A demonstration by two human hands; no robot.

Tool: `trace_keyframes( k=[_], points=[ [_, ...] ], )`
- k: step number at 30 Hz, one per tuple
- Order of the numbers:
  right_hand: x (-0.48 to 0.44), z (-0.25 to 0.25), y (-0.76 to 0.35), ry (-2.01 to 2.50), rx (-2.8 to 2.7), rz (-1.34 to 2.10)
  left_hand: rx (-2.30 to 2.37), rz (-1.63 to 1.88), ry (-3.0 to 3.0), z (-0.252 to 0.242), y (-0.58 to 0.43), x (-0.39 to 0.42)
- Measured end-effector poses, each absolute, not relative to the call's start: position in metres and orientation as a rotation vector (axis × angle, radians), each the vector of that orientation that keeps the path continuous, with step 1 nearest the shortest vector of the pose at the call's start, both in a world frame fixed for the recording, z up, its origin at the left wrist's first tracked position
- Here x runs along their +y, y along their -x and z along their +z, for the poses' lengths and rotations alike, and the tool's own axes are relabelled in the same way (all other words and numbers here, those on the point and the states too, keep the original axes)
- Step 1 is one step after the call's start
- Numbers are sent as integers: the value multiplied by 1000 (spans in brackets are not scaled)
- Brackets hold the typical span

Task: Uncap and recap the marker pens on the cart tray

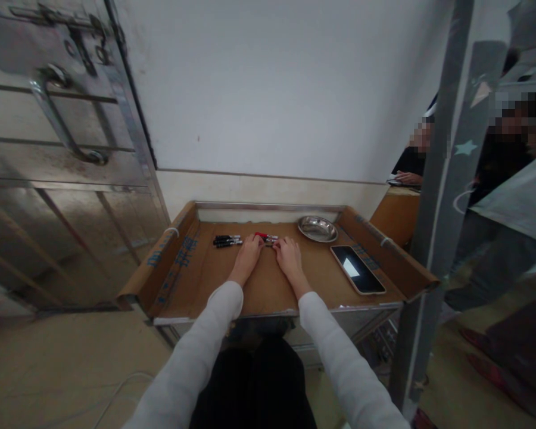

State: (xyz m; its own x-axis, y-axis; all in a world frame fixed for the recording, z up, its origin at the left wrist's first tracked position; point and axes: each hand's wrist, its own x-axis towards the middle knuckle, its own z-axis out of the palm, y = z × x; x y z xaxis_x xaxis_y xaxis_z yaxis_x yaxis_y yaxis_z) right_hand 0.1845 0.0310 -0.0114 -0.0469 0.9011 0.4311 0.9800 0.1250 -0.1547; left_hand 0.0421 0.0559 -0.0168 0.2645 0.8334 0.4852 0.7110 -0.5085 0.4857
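Note:
Both my hands rest on a cardboard-covered table (250, 286) in front of me. My left hand (247, 256) and my right hand (287, 255) meet at a red-capped pen (265, 237), fingers curled around its two ends. Just left of my left hand lie a few black pens (227, 241) side by side. White sleeves cover both my arms.
A round metal dish (317, 229) sits at the table's far right, and a smartphone (357, 269) with a lit screen lies nearer on the right. Cardboard flaps rise along both table sides. A metal door stands left; a grey post and other people are right.

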Motion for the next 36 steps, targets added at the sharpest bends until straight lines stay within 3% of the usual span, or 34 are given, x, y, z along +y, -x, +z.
trace_keyframes(
  k=[25, 31, 36],
  points=[
    [32, -15, -187, 1576, -2062, -90, 1074, 1149, -2310, -26, -40, 64],
    [32, -16, -185, 1591, -2050, -114, 1195, 1213, -2481, -27, -42, 61],
    [25, -15, -190, 1699, -1885, -119, 1331, 1017, -2655, -22, -41, 53]
  ],
)
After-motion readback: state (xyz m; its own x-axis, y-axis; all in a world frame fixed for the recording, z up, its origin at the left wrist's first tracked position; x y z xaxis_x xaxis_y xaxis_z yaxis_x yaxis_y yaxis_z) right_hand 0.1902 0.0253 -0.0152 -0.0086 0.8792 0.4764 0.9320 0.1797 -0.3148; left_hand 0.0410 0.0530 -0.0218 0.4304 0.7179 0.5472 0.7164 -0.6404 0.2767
